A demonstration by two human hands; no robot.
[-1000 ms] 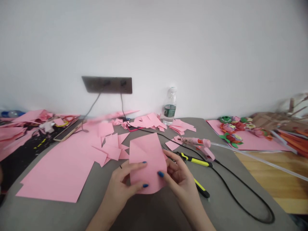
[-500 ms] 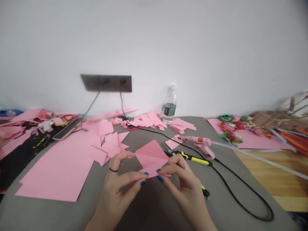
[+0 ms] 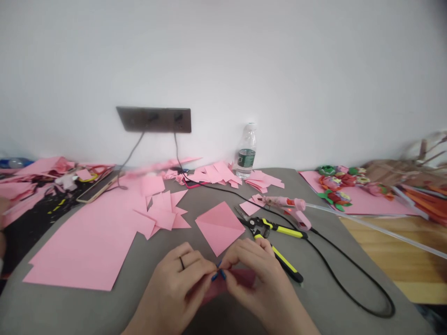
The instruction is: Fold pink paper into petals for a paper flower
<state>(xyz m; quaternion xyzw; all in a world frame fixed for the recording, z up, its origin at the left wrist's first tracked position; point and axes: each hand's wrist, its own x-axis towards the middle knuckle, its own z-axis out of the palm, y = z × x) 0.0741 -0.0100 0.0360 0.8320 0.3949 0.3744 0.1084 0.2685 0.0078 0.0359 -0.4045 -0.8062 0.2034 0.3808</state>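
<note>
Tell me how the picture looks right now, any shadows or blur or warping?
Head view: light is soft, without harsh glare; head view: the pink paper between the left hand and right hand sits in shade; head view: the socket panel looks blurred and slants at its left end, while the pliers look sharper.

No word, brand or number can be read. A green label (image 3: 248,159) is borne by the clear bottle (image 3: 249,140) beyond the right grip (image 3: 253,270); on it a small pale mark (image 3: 240,159) is shown, too blurred to be made out. Farther right of that grip, an orange patch (image 3: 291,203) is seen on the pink glue gun (image 3: 276,201), but whether lettering is carried there cannot be told. On the socket panel (image 3: 165,120), beyond the left grip (image 3: 181,284), any markings are left illegible.
</note>
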